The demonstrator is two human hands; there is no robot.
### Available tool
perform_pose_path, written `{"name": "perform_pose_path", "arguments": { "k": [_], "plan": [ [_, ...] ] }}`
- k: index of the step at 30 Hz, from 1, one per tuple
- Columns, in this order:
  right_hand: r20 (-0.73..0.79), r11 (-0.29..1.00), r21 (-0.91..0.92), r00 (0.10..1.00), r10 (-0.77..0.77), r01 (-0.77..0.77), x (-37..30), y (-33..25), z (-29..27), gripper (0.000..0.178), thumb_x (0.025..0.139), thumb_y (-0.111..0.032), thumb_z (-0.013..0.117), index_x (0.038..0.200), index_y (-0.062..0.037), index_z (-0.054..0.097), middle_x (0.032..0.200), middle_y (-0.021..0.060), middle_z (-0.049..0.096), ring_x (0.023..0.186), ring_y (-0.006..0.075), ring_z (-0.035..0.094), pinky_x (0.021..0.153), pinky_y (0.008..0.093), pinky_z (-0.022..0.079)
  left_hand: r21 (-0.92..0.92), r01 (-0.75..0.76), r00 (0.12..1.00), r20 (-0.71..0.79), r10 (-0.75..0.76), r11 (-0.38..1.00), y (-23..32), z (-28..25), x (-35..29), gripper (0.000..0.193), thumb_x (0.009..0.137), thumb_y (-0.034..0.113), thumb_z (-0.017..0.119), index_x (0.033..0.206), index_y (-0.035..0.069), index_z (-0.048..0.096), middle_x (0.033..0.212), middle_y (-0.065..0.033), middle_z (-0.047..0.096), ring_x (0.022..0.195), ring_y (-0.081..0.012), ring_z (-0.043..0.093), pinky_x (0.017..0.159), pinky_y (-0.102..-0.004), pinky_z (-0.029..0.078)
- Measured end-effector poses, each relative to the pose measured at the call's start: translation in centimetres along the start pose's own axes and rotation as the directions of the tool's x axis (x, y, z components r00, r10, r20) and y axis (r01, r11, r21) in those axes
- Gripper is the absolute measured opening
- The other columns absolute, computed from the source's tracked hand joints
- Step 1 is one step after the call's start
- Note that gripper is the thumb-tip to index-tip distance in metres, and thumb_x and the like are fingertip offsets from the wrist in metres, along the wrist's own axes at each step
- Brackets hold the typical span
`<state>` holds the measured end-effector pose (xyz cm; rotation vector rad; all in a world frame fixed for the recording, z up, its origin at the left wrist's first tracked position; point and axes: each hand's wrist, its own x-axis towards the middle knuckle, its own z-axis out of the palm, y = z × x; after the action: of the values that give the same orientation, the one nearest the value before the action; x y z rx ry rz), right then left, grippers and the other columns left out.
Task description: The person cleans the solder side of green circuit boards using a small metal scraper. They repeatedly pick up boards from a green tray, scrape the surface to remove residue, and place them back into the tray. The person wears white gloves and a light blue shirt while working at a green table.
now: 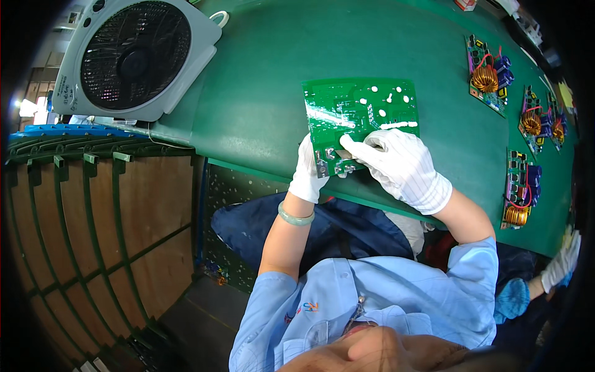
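Observation:
A green circuit board (334, 102) is held up, tilted, over the near edge of the table, its soldered side facing up with white patches and shiny solder joints. My left hand (307, 173), in a white glove, grips the board's lower left corner; most of its fingers are hidden behind the board. Above the lower part of the board is my right hand (400, 164), also gloved in white, its fingers closed and one fingertip close to the solder joints. A small greyish sliver shows below that fingertip, too small to name.
A grey box fan (133, 65) stands at the far left. Several boards with copper coils lie to the right, one (489, 77) at the back and another (519, 192) nearer. Green table (260, 80) spreads between. Brown panels with green bars (152, 211) stand lower left. Another person's gloved hand (561, 263) is at far right.

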<state>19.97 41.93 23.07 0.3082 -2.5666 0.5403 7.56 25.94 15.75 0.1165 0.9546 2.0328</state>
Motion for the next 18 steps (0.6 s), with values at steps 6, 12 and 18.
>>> {"name": "perform_pose_path", "arguments": {
  "k": [6,12,18],
  "plan": [
    [0.018,1.000,-0.006,1.000,0.014,-0.014,0.0,0.0,-0.1,0.057,0.069,-0.005,0.068,0.125,-0.0136,0.063,0.081,0.0057,0.060,0.073,0.0237,0.059,0.062,0.0349,0.049,0.195,-0.053,0.998,-0.012,0.056,0.979,-0.4,-0.3,0.0,0.037,0.099,0.030,0.047,0.116,-0.002,0.058,0.099,-0.0135,0.068,0.076,-0.0207,0.070,0.054,-0.0316,0.058],
    [0.034,1.000,-0.008,0.999,0.026,-0.026,0.0,0.0,-0.1,0.057,0.070,-0.004,0.067,0.127,-0.0156,0.063,0.081,0.0044,0.059,0.074,0.0225,0.059,0.062,0.0346,0.049,0.129,-0.054,0.994,-0.084,0.065,0.990,-0.8,-0.3,0.3,0.038,0.099,0.031,0.049,0.114,-0.002,0.059,0.099,-0.0130,0.068,0.076,-0.0205,0.069,0.055,-0.0317,0.058],
    [-0.041,0.981,0.073,0.982,0.184,-0.181,0.0,0.5,0.2,0.054,0.074,-0.002,0.065,0.126,-0.0144,0.063,0.088,0.0055,0.063,0.077,0.0220,0.061,0.066,0.0342,0.051,0.068,-0.046,0.999,-0.014,0.047,0.997,-0.4,-0.1,0.0,0.033,0.101,0.024,0.045,0.115,-0.002,0.058,0.099,-0.0118,0.068,0.080,-0.0199,0.070,0.065,-0.0315,0.060]
  ]
}}
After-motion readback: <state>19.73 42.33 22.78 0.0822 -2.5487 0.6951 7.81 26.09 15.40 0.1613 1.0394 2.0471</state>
